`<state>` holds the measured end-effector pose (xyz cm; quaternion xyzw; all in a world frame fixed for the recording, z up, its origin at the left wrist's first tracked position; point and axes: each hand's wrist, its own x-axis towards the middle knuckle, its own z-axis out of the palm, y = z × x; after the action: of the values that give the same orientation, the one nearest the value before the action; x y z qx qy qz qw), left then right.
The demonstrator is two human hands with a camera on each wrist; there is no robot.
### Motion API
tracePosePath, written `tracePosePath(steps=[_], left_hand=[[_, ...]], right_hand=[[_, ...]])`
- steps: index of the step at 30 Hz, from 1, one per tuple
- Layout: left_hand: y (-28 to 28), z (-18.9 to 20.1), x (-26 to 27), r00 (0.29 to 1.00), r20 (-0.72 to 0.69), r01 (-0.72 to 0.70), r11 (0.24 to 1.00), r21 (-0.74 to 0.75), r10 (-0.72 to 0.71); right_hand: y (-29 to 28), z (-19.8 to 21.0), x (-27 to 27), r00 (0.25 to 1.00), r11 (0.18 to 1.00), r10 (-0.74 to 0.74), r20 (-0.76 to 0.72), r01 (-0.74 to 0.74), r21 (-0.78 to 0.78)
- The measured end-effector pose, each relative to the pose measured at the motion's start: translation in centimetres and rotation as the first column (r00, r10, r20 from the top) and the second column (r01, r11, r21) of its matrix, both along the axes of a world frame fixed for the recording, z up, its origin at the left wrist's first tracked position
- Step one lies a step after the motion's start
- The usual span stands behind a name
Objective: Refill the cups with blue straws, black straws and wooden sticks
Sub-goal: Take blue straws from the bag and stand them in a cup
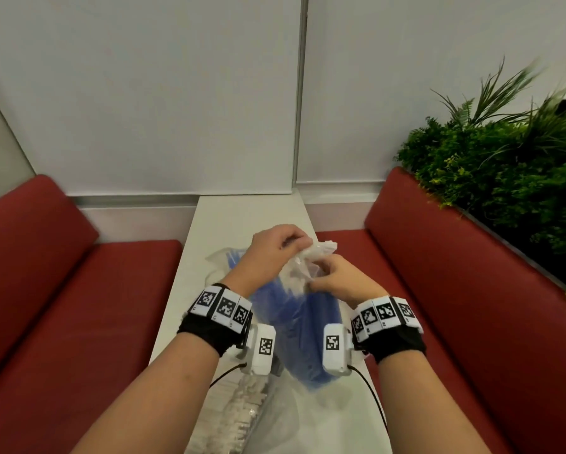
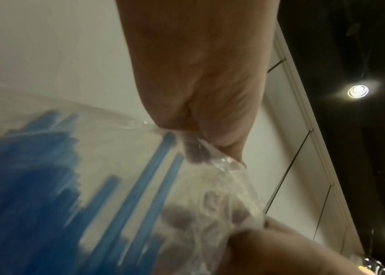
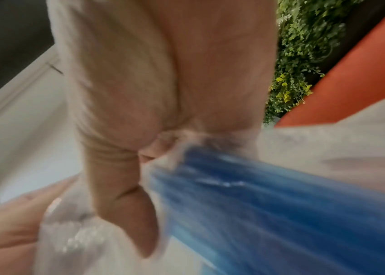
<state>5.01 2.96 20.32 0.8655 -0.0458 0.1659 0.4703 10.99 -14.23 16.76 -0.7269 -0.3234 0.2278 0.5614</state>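
- Holding the clear bag [image 1: 303, 276] of blue straws [image 1: 311, 326] up over the white table [image 1: 242, 211], we have both hands at its top.
- Our left hand [image 1: 275, 244] pinches the bunched top of the bag, with its fingers curled on the thin plastic.
- Our right hand [image 1: 340, 283] pinches the plastic just below, close beside the left one.
- We think we are trying to open the bag.
- We see no cups in these pictures, so the filling has not started yet.
- Down near us on the table lies another clear pack [image 1: 239, 407] with pale sticks in it. They may be the wooden sticks, but we cannot be sure.
- A second bit of clear plastic with something blue in it [image 1: 229, 257] lies on the table behind our left wrist.
- The bag feels soft and crinkly, we guess, and it can slip.
- The straws are light and thin. They bend if we squeeze hard, and they slide out fast if the bag tips.
- A good place to hold is the plastic at the mouth, one side in each hand, to pull it apart slowly.
- Later we should take the straws as a bunch around the middle.
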Motion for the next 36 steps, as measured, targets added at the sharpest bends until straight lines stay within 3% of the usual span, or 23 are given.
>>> tracePosePath(steps=[4,6,9,13,18,23,26,28,30,36], left_hand=[[0.8,0.6,-0.3,0.992,0.068,-0.105,0.995,0.006,0.104],[1.2,0.9,-0.6,0.988,0.087,-0.125,0.992,-0.017,0.126],[1.3,1.5,-1.3,0.983,0.13,-0.122,0.99,-0.071,0.131],[1.5,3.0,-2.0,0.97,0.214,-0.108,0.994,-0.022,0.111],[1.7,4.1,-1.8,0.954,0.276,-0.17,0.968,0.183,0.116],[2.3,3.6,-2.1,0.978,0.176,-0.174,0.899,0.401,0.111],[2.0,3.0,-2.5,0.972,0.212,-0.2,0.826,0.527,0.101],[2.1,2.6,-2.7,0.966,0.231,-0.236,0.77,0.592,0.118],[2.9,2.1,-3.0,0.972,0.196,-0.228,0.741,0.632,0.131],[9.2,1.4,-4.9,0.963,0.102,-0.259,0.756,0.601,0.249]], right_hand=[[0.7,1.1,-0.1,0.971,0.923,-0.006,-0.24,0.098,0.372],[1.3,2.0,-0.2,0.964,0.88,-0.092,-0.251,0.196,0.433],[2.4,3.2,-0.2,0.942,0.818,-0.282,-0.18,0.334,0.468],[3.1,4.8,-0.8,0.931,0.81,-0.365,-0.018,0.328,0.486],[4.2,4.7,-2.1,0.938,0.896,-0.33,0.108,0.275,0.349],[3.9,4.2,-2.6,0.921,0.865,-0.379,0.085,0.32,0.387],[3.7,4.4,-2.9,0.917,0.843,-0.391,0.078,0.323,0.431],[3.3,5.0,-2.8,0.896,0.778,-0.443,0.022,0.373,0.505],[1.8,5.9,-1.9,0.839,0.642,-0.537,-0.088,0.474,0.602],[-4.2,7.4,1.0,0.665,0.33,-0.668,-0.333,0.666,0.669]])
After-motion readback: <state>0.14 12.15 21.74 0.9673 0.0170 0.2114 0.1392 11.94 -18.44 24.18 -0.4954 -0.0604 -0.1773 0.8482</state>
